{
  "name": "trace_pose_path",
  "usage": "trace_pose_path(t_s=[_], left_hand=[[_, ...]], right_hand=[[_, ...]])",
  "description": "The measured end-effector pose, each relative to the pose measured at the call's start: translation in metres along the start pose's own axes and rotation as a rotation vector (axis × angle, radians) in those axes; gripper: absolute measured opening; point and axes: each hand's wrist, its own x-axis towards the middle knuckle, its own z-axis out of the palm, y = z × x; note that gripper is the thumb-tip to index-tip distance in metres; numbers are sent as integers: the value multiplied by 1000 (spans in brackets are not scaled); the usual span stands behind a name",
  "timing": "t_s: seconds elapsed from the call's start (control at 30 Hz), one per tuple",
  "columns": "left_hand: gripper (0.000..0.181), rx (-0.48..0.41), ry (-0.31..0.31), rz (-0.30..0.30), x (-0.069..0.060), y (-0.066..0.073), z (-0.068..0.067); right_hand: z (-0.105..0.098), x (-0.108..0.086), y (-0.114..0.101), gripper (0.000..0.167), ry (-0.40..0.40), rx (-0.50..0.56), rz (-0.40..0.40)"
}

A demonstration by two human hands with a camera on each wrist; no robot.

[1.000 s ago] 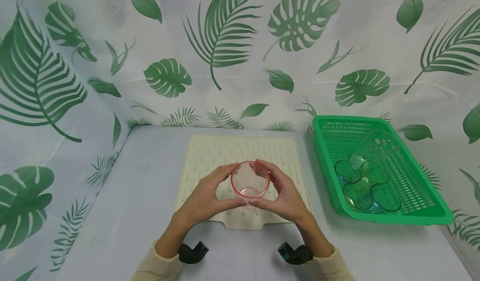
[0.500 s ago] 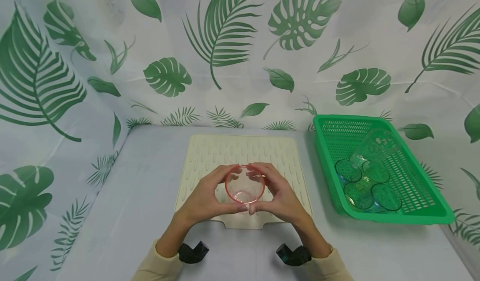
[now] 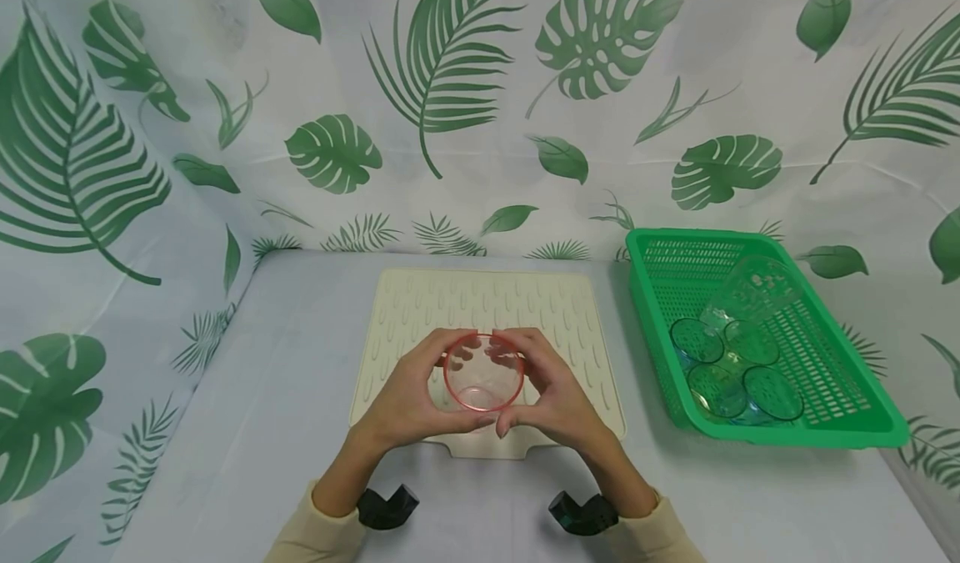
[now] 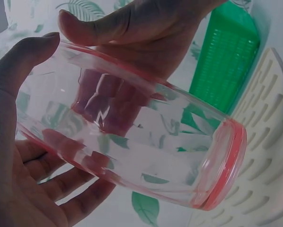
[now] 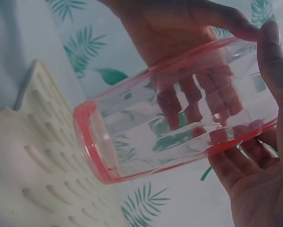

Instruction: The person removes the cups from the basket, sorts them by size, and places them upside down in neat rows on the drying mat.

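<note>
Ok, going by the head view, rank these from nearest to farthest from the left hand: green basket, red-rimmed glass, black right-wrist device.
1. Red-rimmed glass, gripped by the left hand.
2. Black right-wrist device, to its right.
3. Green basket, farther right.

At right on a pale table [image 3: 285, 363], a green perforated basket [image 3: 825, 439]. Inside, toward the near left corner, four dark-rimmed glasses [image 3: 717, 392] clustered mouths up; just behind them, a clear patterned glass [image 3: 756, 289] lying aslant. Mid-table, beside the basket, apart from it, a cream mat [image 3: 483, 296] with rows of oblong ridges and a near-edge tab. Behind and on both sides, white sheeting [image 3: 480, 150] printed with green leaves.
</note>
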Motion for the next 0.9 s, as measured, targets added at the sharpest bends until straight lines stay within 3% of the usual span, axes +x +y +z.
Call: trace_pose_path(t_s=[0.27, 0.5, 0.6, 0.73, 0.9], left_hand=[[87, 9, 30, 10, 0, 1, -3], [86, 7, 54, 29, -1, 0, -7], [87, 13, 58, 35, -2, -1, -8], [89, 28, 61, 35, -2, -2, -9], [87, 33, 73, 37, -2, -1, -12]], right_hand=[[5, 0, 3, 107, -25, 14, 10], [16, -2, 31, 107, -97, -54, 184], [24, -5, 47, 99, -129, -75, 241], [31, -7, 59, 81, -165, -89, 241], [32, -7, 64, 71, -188, -87, 234]])
